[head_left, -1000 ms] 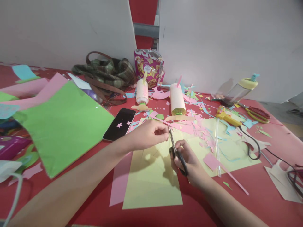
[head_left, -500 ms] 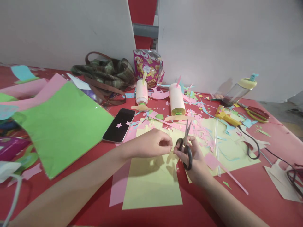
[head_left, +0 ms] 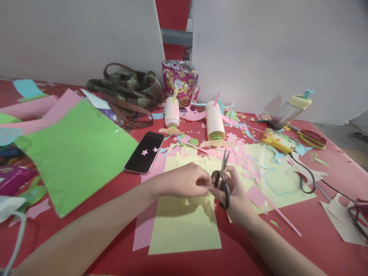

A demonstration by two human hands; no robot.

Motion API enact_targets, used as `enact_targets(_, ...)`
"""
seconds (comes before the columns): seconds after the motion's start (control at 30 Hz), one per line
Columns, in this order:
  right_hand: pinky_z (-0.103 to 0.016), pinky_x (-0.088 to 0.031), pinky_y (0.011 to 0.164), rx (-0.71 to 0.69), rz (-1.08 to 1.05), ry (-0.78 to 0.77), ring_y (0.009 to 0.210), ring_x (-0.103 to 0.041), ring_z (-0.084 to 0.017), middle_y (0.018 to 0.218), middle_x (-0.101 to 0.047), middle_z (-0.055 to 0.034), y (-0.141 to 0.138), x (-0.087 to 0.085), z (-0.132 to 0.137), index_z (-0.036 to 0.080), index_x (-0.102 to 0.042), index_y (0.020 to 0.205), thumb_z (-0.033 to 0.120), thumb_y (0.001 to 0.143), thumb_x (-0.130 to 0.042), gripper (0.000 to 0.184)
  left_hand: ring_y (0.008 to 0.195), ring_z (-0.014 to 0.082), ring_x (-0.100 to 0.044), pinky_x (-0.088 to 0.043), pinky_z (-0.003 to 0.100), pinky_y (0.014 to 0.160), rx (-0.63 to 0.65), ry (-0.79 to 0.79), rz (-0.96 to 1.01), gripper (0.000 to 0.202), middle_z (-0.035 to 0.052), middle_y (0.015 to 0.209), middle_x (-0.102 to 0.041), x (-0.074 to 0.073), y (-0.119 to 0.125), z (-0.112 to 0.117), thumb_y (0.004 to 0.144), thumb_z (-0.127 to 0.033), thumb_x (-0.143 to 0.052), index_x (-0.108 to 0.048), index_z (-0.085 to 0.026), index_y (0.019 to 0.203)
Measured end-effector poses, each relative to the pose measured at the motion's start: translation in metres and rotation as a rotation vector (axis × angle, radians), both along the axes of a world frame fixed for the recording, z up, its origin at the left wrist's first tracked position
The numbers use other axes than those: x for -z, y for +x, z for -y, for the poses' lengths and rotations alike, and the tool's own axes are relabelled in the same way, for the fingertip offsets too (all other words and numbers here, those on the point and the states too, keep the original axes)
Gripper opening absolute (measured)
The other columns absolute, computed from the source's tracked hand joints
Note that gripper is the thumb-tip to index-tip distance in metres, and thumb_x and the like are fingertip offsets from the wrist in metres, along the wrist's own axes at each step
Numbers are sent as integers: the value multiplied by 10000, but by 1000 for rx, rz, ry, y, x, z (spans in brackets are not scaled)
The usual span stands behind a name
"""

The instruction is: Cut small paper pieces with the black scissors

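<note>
Since a second ago, my black-handled metal scissors (head_left: 222, 172) have come away from my left fingertips and tipped to point away from me, while both hands have drawn closer together and a little nearer my body. My right hand (head_left: 235, 197) grasps the handles, its thumb and forefinger meeting the left tips. My left hand (head_left: 186, 181) has its fingers clenched in a pinch; whether a scrap sits between them I cannot tell. I judge it best to keep those slightly parted blades turned clear of my skin and the touch at the fingertips light.

Beneath my hands a long pale yellow paper sheet (head_left: 184, 230) partly covers a pink paper sheet (head_left: 143, 230) on the red surface (head_left: 123, 264). Farther out lie a flat black phone (head_left: 139, 163) bearing two small pink paper stars (head_left: 144, 152), two cream paper-wrapped cylinders (head_left: 215, 119) and a yellow glue gun (head_left: 276, 143). Behind, a green plaid cloth bag (head_left: 133, 88) slumps before pale panels (head_left: 273, 50).
</note>
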State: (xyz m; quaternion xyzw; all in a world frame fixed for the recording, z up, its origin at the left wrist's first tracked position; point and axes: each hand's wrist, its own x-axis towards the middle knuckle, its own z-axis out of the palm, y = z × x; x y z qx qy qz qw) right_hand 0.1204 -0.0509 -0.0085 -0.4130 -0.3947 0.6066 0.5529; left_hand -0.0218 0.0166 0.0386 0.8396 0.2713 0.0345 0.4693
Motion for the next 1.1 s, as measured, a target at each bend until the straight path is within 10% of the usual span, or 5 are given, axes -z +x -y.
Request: enact_targets(1.1, -184, -346, 471, 188, 19, -12, 563, -459, -78, 741, -479, 48, 0, 5, -2, 266, -365, 807, 139, 648, -609, 318, 534, 76, -402, -292, 190, 485, -115, 69, 100, 188, -16, 593, -491, 5, 6, 2, 739, -209, -379, -534, -135, 661)
